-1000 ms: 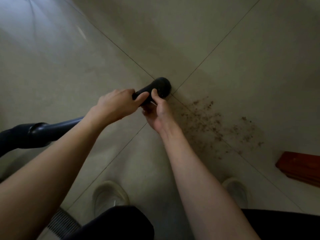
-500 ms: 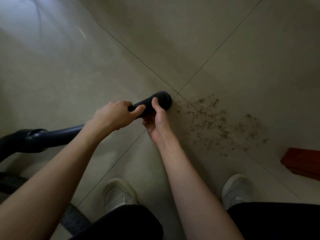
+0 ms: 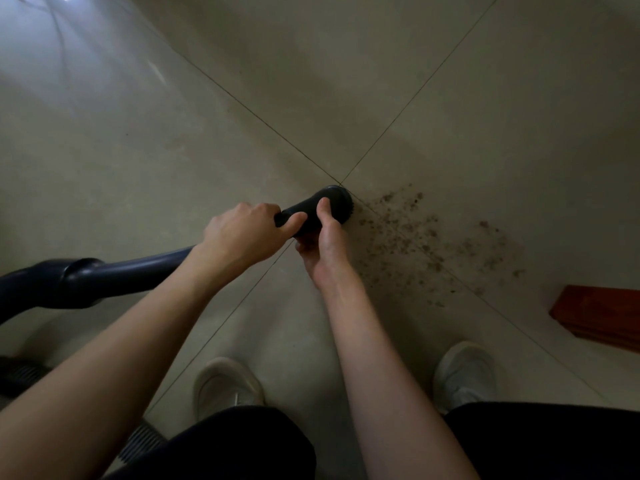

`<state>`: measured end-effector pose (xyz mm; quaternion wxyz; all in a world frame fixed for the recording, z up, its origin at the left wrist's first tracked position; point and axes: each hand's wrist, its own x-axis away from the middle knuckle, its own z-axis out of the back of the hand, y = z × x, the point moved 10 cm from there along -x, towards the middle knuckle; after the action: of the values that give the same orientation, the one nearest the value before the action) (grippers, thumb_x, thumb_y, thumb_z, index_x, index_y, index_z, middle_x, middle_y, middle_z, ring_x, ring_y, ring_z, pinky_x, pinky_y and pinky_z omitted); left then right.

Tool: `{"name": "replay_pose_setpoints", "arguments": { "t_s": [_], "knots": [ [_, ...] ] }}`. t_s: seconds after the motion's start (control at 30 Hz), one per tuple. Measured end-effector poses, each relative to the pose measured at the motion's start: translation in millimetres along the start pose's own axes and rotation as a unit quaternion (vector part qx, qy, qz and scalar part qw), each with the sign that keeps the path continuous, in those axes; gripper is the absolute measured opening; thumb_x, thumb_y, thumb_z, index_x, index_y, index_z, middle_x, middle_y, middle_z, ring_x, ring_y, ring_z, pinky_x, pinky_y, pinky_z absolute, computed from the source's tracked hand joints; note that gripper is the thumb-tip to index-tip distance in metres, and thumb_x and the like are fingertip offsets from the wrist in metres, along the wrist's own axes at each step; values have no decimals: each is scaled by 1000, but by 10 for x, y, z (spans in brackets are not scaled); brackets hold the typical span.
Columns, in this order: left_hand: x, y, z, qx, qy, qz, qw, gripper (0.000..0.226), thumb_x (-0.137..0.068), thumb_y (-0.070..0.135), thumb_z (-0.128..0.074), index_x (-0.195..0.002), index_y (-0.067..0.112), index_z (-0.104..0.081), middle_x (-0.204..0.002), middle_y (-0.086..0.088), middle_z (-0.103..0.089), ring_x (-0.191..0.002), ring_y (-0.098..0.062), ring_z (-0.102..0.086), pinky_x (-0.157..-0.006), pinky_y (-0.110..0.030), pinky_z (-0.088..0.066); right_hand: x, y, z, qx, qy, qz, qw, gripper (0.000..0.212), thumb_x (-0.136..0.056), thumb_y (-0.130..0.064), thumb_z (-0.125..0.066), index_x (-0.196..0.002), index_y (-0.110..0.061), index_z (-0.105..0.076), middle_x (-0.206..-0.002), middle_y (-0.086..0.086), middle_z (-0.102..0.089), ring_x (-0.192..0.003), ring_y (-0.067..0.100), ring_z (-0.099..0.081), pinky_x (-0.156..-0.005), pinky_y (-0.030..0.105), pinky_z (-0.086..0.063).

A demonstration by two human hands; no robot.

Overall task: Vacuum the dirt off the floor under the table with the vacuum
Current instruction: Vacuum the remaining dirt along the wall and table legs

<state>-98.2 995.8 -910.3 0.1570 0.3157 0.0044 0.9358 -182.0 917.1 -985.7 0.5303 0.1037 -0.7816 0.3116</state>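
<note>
The left hand [image 3: 244,233] is wrapped around the dark vacuum tube [image 3: 131,271], and the right hand [image 3: 323,237] grips the round brush head [image 3: 334,202] at its tip. The brush sits at the edge of the dirt [image 3: 426,244] on the floor [image 3: 450,116]. I think cleaning is just starting; next the brush should slide right, across the crumbs.

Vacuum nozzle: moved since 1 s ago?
Yes, slightly. Against the grout cross, the vacuum nozzle has slid toward the person and to the right, reaching the near edge of the dirt.

Black vacuum nozzle [image 3: 330,202] at, perhaps touching, brown dirt [image 3: 415,237].
</note>
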Motion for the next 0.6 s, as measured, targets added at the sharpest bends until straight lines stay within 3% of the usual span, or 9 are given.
{"name": "replay_pose_setpoints", "arguments": {
  "t_s": [0.1,0.27,0.6],
  "knots": [
    [-53,71,36,-4,6,-3,1000,59,-91,65,-26,-110,20,-59,-70,0,-54,-60,-13,-54,-49,-24,-39,-37,-89,10,-3,5,9,1000,51,-95,-43,-50,-129,-5,-53,-107,12,-64,-78,17,-59,-56,21,-42],
    [-73,123,38,7,-3,1,1000,56,-92,63,-27,-108,19,-58,-67,-1,-53,-57,-12,-53,-46,-23,-36,-24,-149,26,7,2,9,1000,51,-96,-43,-49,-130,-6,-52,-102,10,-65,-78,16,-59,-58,21,-42],
    [71,263,-80,-18,-6,-16,1000,57,-91,64,-25,-108,20,-57,-69,0,-53,-60,-13,-54,-53,-27,-45,78,-70,219,11,-11,-6,1000,52,-99,-44,-42,-131,-5,-51,-94,7,-64,-73,14,-59,-54,21,-38]
  ]
}}
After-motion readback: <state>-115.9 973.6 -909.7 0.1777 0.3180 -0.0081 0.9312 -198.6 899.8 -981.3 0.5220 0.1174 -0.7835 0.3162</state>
